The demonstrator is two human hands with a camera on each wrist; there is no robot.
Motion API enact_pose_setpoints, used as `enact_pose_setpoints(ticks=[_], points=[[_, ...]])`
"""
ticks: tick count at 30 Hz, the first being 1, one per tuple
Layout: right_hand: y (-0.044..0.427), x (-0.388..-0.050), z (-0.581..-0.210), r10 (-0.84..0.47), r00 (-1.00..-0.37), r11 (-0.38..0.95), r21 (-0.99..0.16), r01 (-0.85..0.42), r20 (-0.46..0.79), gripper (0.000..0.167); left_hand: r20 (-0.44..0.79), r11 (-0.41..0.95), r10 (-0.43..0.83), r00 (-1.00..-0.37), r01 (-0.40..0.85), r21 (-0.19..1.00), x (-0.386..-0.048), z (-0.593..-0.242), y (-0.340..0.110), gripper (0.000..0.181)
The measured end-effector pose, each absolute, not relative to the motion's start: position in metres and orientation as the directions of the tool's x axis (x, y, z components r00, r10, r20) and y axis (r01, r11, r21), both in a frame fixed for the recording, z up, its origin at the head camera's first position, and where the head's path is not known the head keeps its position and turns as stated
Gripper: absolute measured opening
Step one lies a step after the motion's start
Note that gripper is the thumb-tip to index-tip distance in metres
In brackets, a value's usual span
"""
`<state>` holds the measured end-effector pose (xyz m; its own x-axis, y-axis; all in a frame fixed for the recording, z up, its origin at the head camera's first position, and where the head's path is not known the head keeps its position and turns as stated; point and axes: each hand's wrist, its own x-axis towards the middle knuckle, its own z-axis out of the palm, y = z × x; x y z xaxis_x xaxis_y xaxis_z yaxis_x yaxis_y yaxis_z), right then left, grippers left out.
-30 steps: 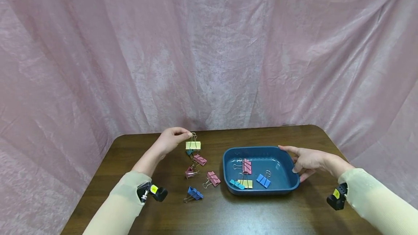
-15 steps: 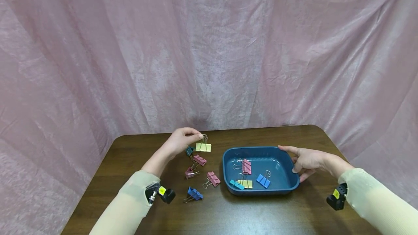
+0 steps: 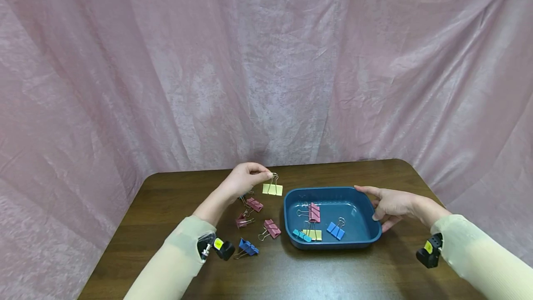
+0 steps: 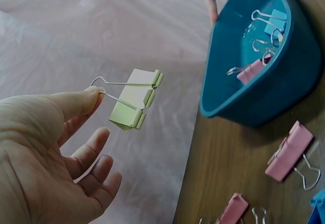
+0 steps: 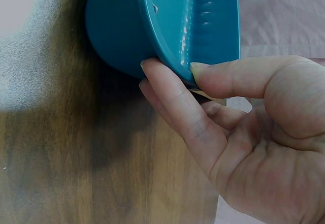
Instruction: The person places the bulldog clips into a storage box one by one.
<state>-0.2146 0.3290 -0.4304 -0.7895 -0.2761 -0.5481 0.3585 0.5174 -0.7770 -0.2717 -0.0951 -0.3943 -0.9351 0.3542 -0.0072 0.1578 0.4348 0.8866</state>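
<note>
My left hand point(image 3: 243, 182) pinches a yellow binder clip point(image 3: 272, 190) by its wire handles, thumb against forefinger. In the left wrist view the yellow clip's body point(image 4: 133, 102) hangs clear of the table, and the other fingers of that hand are loosely bent. My right hand point(image 3: 395, 206) grips the right end of a blue plastic tray point(image 3: 333, 245). As the right wrist view shows, the thumb point(image 5: 228, 79) lies over the rim and fingers press the outer wall. Inside the tray lie a pink clip point(image 3: 314, 213), a blue clip point(image 3: 335, 231), a teal clip point(image 3: 301, 235) and a yellow clip point(image 3: 317, 235).
Left of the tray, on the brown wooden table point(image 3: 166, 212), lie a pink clip point(image 3: 272, 228), a blue clip point(image 3: 248, 246) and other pink clips near the left forearm. A teal clip there is mostly hidden behind the left hand. A pink curtain point(image 3: 266, 68) hangs behind the table.
My left hand has carried the yellow binder clip rightward, from above the loose clips to near the tray's left back corner. The right hand and tray have stayed put.
</note>
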Motion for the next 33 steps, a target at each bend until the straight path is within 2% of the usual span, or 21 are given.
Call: enact_pose_setpoints(ticks=[12,26,33], points=[[0.329,-0.214,-0.432,-0.281,-0.791,0.513,-0.782,0.354,-0.543,0.102,-0.001,0.396,0.403,-0.915,0.173,0.902,-0.265,-0.395,-0.071,0.016],[0.328,-0.213,-0.430,-0.280,-0.788,0.516,-0.778,0.358,-0.548,0.102,-0.004,0.416,0.479,-0.878,0.223,0.881,-0.259,-0.397,-0.046,0.019],[0.328,-0.213,-0.429,-0.273,-0.788,0.523,-0.773,0.360,-0.551,0.103,-0.023,0.428,0.513,-0.858,0.232,0.873,-0.253,-0.398,-0.030,0.014]])
